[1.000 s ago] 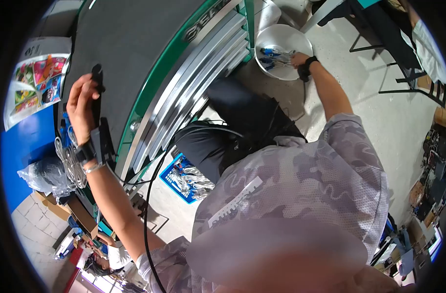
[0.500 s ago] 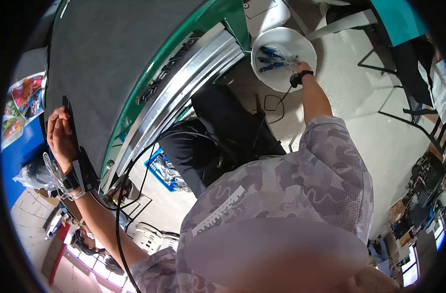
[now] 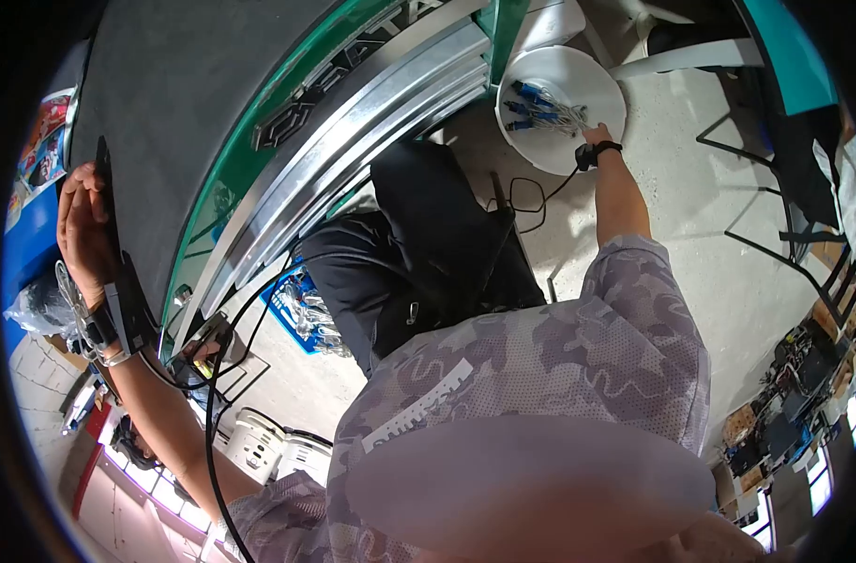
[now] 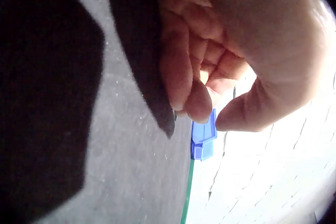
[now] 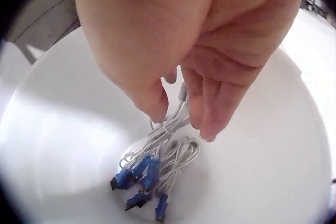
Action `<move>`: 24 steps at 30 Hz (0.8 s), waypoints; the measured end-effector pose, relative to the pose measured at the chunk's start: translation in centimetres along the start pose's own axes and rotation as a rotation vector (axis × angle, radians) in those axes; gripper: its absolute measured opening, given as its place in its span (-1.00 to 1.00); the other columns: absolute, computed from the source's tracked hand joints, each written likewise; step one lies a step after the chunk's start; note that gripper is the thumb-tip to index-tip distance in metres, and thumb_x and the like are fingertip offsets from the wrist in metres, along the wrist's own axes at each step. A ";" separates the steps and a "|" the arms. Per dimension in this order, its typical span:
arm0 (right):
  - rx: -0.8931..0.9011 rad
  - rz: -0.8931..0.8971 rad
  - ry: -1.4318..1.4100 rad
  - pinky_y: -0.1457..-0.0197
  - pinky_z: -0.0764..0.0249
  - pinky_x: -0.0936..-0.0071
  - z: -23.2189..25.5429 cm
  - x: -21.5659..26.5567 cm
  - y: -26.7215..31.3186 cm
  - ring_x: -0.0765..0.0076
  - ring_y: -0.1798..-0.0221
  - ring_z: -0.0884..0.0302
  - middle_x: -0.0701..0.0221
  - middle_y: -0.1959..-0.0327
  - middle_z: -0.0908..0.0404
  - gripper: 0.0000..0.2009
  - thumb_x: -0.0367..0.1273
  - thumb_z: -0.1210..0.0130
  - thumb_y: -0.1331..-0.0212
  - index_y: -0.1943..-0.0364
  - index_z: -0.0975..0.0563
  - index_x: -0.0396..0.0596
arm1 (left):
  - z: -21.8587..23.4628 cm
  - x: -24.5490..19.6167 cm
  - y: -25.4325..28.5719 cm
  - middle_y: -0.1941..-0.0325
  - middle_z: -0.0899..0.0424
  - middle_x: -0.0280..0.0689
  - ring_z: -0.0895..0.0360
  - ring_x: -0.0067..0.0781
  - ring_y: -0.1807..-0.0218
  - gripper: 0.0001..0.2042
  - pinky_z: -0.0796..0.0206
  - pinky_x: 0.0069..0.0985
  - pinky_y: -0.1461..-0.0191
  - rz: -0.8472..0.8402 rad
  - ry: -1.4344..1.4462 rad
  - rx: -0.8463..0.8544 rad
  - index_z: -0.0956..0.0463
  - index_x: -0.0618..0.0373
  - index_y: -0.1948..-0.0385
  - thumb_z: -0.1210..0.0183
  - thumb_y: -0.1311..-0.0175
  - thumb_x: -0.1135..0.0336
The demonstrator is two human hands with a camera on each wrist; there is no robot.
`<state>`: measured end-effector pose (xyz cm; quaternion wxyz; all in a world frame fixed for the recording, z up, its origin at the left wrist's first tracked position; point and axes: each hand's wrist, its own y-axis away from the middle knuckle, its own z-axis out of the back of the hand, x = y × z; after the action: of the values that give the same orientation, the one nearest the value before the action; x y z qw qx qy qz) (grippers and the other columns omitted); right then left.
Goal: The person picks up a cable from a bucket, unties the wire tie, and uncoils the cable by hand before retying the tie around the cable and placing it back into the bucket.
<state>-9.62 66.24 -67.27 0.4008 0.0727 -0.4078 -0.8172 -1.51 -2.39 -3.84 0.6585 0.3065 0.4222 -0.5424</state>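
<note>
The right hand (image 5: 199,50) reaches down into the white bucket (image 5: 273,182), thumb and fingers pinching a bundle of white cables (image 5: 170,145) with blue plugs that lies at the bucket's bottom. To lift cleanly, it likely needs to pinch near the tied middle so no loops trail. The left hand (image 4: 231,56), fingers curled, holds a black strip (image 4: 144,50) at the mat's (image 4: 121,182) far edge.

Head: looks down from above my shoulders over both arms.
Left wrist: close on my fingers (image 4: 184,77).
Right wrist: close, sharing the white bucket (image 5: 273,182) with the head view.
</note>
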 end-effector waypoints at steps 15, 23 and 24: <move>-0.054 0.002 -0.129 0.09 -0.56 0.27 -2.4 0.2 -2.0 0.20 0.10 -0.62 0.08 0.05 -0.58 -0.53 -0.42 -0.11 -0.08 -0.14 -0.39 -0.15 | 3.9 1.5 0.6 -0.19 -0.43 -0.18 -0.36 -0.39 -0.27 -0.49 0.03 -0.45 -0.46 0.069 -0.062 -0.108 -0.37 0.30 -0.13 0.05 -0.36 0.03; -0.111 0.010 -0.069 0.09 -0.53 0.17 -0.1 3.0 3.5 0.19 0.14 -0.65 0.10 0.26 -0.65 -0.43 -0.39 -0.11 -0.07 -0.21 -0.26 -0.27 | 2.3 1.0 0.2 -0.20 -0.45 -0.15 -0.34 -0.37 -0.30 -0.53 -0.02 -0.43 -0.45 0.093 -0.081 -0.200 -0.38 0.30 -0.12 0.04 -0.37 0.09; -0.114 0.012 -0.072 0.09 -0.53 0.17 -0.2 3.3 3.4 0.19 0.14 -0.65 0.10 0.26 -0.65 -0.43 -0.39 -0.11 -0.07 -0.21 -0.26 -0.27 | 2.8 1.0 0.0 -0.19 -0.46 -0.15 -0.35 -0.38 -0.29 -0.55 -0.05 -0.44 -0.43 0.021 -0.304 -0.124 -0.39 0.31 -0.12 0.04 -0.37 0.12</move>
<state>-9.71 62.61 -64.28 0.3942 0.0180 -0.3753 -0.8387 -0.81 -5.23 -3.51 0.7381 0.1838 0.3471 -0.5485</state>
